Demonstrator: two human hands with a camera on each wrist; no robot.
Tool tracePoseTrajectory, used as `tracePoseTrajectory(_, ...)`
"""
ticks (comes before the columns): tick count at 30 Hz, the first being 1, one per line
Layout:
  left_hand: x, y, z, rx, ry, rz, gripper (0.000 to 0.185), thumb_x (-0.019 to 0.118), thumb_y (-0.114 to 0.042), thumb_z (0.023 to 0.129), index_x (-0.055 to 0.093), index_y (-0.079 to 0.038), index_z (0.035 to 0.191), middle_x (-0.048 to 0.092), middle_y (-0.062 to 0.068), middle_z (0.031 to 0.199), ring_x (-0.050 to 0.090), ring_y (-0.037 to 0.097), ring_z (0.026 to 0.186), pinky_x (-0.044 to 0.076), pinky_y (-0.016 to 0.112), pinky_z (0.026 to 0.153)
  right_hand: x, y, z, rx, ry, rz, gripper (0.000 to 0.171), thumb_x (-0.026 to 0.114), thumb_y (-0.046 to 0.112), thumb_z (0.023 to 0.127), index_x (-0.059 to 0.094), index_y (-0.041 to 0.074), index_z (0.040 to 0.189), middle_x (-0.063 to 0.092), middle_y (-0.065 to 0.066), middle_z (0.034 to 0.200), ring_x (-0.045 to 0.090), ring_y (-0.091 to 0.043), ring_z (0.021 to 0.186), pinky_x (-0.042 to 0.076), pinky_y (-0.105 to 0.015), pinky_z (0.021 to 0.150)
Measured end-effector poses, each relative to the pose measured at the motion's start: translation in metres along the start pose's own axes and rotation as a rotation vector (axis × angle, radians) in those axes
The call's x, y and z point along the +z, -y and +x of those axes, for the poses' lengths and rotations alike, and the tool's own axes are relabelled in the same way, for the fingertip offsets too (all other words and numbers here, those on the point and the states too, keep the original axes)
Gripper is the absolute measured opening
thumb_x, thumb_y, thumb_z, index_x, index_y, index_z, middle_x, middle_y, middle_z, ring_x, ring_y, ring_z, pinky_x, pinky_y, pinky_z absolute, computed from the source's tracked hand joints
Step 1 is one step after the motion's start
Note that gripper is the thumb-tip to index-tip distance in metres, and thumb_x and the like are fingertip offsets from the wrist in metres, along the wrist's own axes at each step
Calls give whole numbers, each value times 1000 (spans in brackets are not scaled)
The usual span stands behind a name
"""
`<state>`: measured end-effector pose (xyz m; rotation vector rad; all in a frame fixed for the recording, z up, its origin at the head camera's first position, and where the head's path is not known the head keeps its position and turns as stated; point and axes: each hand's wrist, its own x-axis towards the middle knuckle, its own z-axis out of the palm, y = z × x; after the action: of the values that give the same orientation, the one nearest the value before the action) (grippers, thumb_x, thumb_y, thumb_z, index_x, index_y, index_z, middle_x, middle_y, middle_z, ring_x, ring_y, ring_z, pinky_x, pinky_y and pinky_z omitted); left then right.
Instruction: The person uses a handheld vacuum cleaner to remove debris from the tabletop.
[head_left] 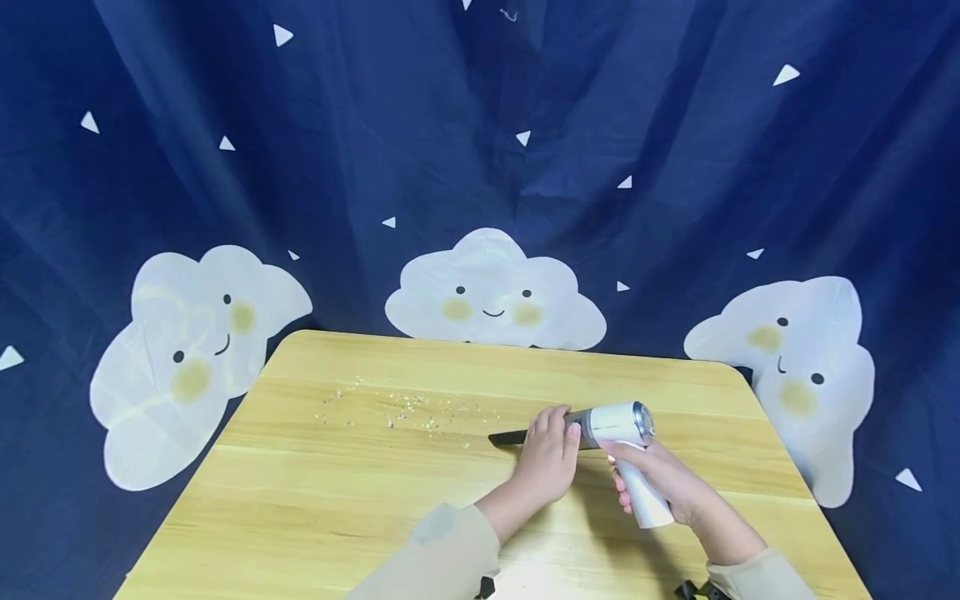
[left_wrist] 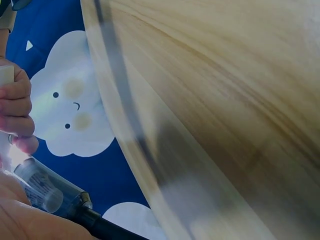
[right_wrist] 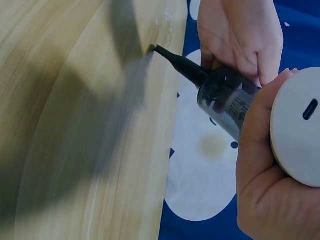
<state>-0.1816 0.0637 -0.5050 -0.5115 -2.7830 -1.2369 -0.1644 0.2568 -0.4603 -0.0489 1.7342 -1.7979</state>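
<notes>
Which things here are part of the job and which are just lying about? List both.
In use:
handheld vacuum
its black nozzle
crumbs
left hand on the nozzle end
right hand gripping the handle
table

Just there:
cloud-print curtain

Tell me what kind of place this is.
Probably a staged recording corner indoors, not a working room: a navy cloud-print curtain hung as backdrop, one small wooden table with scattered crumbs, and hands holding a handheld vacuum.
</notes>
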Motion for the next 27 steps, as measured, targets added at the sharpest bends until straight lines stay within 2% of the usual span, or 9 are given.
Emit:
tracePoseTrajectory(12,-4,6,-2,9,-17,-11,54,23,-34,111,39,3,147,42,24,147,39,42,137,32,54,114,6,-1,6,-2,-11,4,26,53,31,104,52,8,92,60,0,67,60,-11,53,55,-27,53)
tracePoseTrajectory(27,-9,16,-6,2,-37,12,55,23,-35,111,40,4,146,43,25,145,41,40,135,31,52,115,14,-5,15,0,-11,19,27,54,32,103,52,7,92,60,0,66,60,-10,52,55,-27,52)
